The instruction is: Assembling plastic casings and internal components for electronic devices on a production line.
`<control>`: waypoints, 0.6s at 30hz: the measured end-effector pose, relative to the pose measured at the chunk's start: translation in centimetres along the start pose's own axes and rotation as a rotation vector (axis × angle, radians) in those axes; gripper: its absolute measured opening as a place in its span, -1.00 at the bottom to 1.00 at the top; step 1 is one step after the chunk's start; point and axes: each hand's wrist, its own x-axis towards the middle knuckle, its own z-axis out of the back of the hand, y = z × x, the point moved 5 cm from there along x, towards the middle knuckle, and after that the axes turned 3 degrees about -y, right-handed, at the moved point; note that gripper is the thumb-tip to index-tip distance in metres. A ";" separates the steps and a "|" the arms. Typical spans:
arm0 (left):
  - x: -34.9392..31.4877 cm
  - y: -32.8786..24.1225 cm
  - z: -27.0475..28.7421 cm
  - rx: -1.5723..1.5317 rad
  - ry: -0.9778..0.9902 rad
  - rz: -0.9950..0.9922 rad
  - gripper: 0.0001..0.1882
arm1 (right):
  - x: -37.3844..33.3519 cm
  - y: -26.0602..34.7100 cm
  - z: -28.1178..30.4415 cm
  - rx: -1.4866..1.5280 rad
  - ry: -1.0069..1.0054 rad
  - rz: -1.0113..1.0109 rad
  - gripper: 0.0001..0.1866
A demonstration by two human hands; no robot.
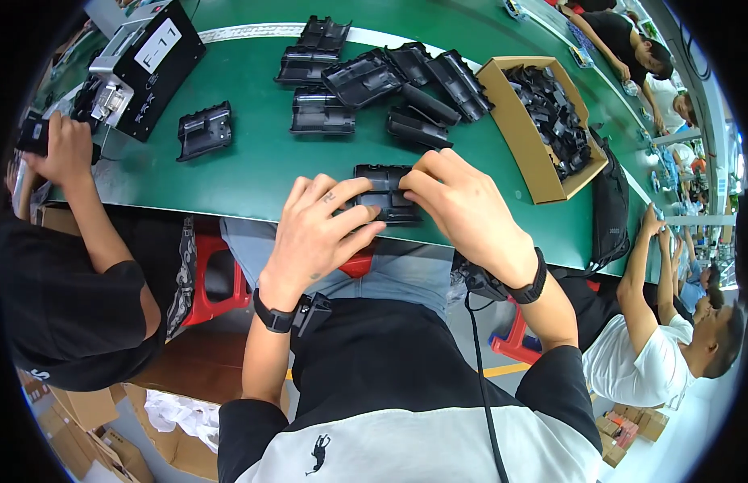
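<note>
A black moulded plastic housing (382, 172) lies at the table's near edge, right in front of me. My left hand (318, 229) grips its left side, with the fingers bent and the tips pressed on the part. From the other side my right hand (462, 201) pinches the housing's right part, thumb and fingers closed together. My fingers cover both ends, and whether a smaller piece sits between them is hidden. Beyond my hands lies a loose group of similar black housings (323, 113), several of them stacked or leaning on each other.
A cardboard box (519, 145) of small black pieces stands to the right, beside a black bag (610, 209). One housing (205, 130) lies apart at left, near a black boxy machine (152, 68). A co-worker's hand (68, 149) holds a black part there. The green table (253, 169) curves across.
</note>
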 end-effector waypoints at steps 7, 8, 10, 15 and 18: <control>-0.4 0.3 -0.3 0.011 -0.019 -0.018 -0.82 | 0.7 0.4 -0.7 -0.054 0.071 0.026 -0.86; -0.4 0.3 -0.3 0.013 -0.019 -0.021 -0.82 | 0.6 0.4 -0.9 -0.062 0.068 0.017 -0.87; -0.4 0.3 -0.3 0.013 -0.018 -0.019 -0.82 | 0.5 0.5 -1.2 -0.078 0.062 0.001 -0.88; -0.5 0.2 -0.4 0.021 -0.024 -0.025 -0.81 | 1.5 0.6 -1.0 -0.091 0.136 0.012 -0.87; -0.8 0.5 -0.6 0.011 -0.017 -0.019 -0.81 | 2.4 0.0 -1.3 0.015 0.241 0.044 -0.86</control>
